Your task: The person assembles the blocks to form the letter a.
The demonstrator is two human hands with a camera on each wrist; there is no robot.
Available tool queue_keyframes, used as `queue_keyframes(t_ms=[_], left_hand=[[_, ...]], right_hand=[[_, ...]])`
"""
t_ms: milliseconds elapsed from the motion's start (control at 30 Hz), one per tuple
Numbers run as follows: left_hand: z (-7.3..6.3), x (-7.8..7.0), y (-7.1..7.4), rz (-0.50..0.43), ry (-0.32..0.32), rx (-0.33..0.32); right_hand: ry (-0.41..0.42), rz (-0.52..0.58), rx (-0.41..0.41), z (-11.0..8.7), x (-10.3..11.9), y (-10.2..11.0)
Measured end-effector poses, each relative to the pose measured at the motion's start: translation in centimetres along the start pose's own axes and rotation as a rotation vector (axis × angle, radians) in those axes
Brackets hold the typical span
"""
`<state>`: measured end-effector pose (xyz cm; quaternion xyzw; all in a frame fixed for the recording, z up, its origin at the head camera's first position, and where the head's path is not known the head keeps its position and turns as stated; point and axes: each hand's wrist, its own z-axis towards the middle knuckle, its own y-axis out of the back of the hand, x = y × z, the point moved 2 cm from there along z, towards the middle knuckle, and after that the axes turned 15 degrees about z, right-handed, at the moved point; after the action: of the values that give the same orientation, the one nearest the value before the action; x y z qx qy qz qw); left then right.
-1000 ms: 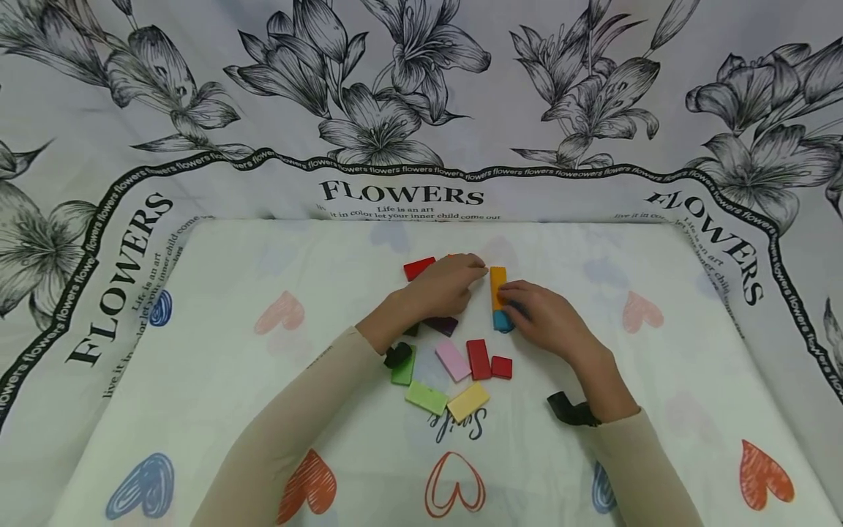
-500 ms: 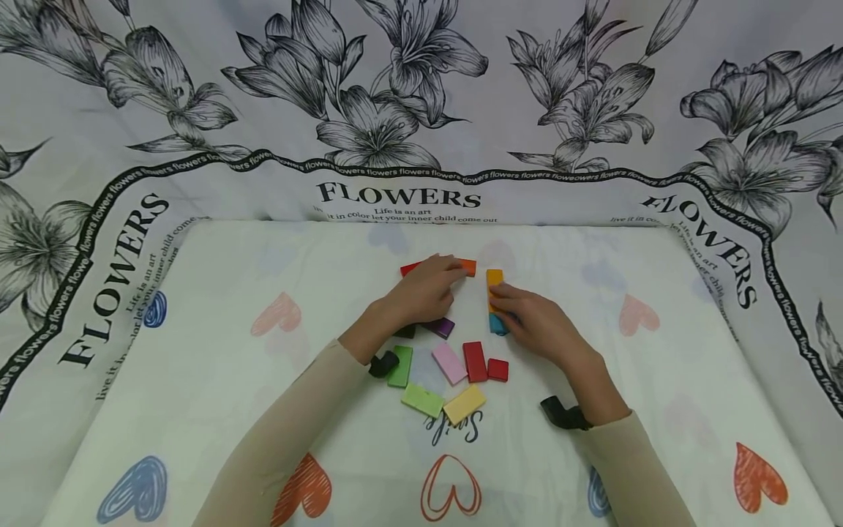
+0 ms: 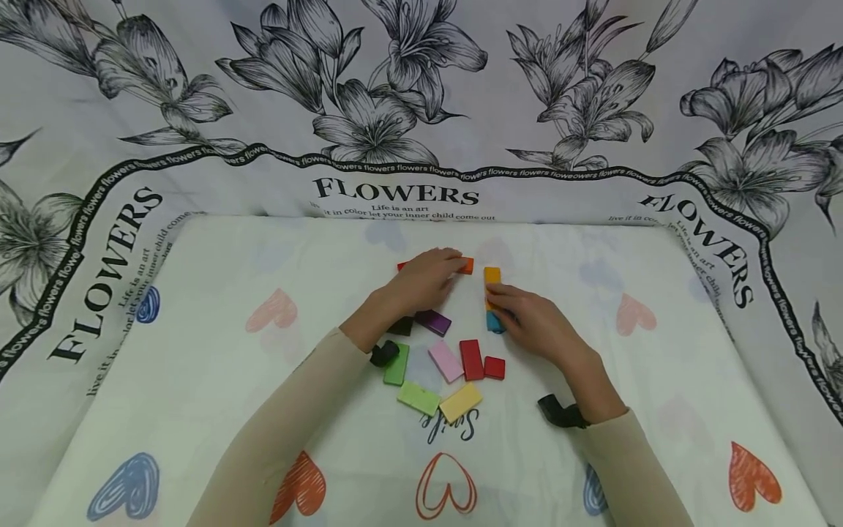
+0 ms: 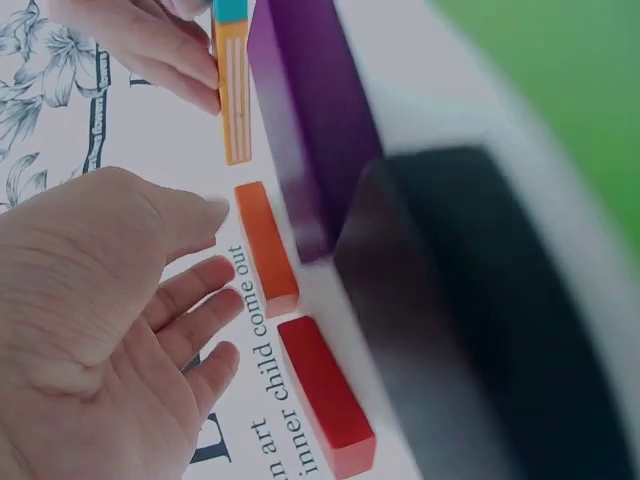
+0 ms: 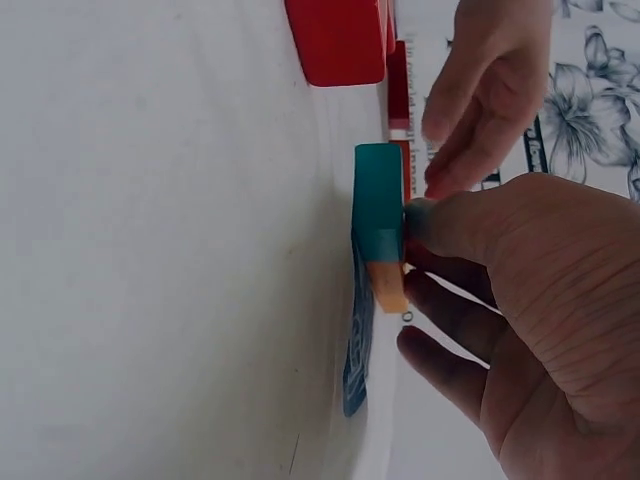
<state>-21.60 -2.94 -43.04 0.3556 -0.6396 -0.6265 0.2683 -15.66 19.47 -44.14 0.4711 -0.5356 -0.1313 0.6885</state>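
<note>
So the right hand (image 3: 536, 320) is sitting just right of a yellow-orange block (image 3: 492, 275) that's lined up end to end with a teal block (image 3: 494, 322), teal on the near side. Its fingertips are up against the long side, fingers pretty relaxed; can't really tell if the thumb is pinching anything.

Left hand (image 3: 428, 280) is loosely spread with nothing in it, thumb apart from the fingers. From the head view it covers most of a red block (image 4: 328, 395) and reaches next to an orange block (image 3: 467, 266). The wrist view shows those two lying nearly in line with a small gap. The orange and yellow-orange ones are basically between the two hands.

Closer to the person, a purple block (image 3: 433, 322) and a black block (image 3: 400, 326) lie just beside each other near the left wrist. Nearer still on the cloth-covered bench (image 3: 527, 468): green (image 3: 396, 364), light green (image 3: 418, 398), yellow (image 3: 461, 402), pink (image 3: 446, 361) and two more red blocks (image 3: 471, 360).
</note>
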Motion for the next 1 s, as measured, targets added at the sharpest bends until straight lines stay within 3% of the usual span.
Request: queue_keyframes(t_ms=[400, 667, 1000], left_hand=[[2.0, 0.2, 0.3, 0.019, 0.059, -0.001], [2.8, 0.5, -0.2, 0.029, 0.047, 0.023], [3.5, 0.3, 0.3, 0.035, 0.038, 0.033]], right_hand=[[0.0, 0.019, 0.006, -0.1, -0.1, 0.3], [-0.005, 0.032, 0.001, 0.0, 0.0, 0.0], [-0.003, 0.034, -0.016, 0.0, 0.1, 0.0]])
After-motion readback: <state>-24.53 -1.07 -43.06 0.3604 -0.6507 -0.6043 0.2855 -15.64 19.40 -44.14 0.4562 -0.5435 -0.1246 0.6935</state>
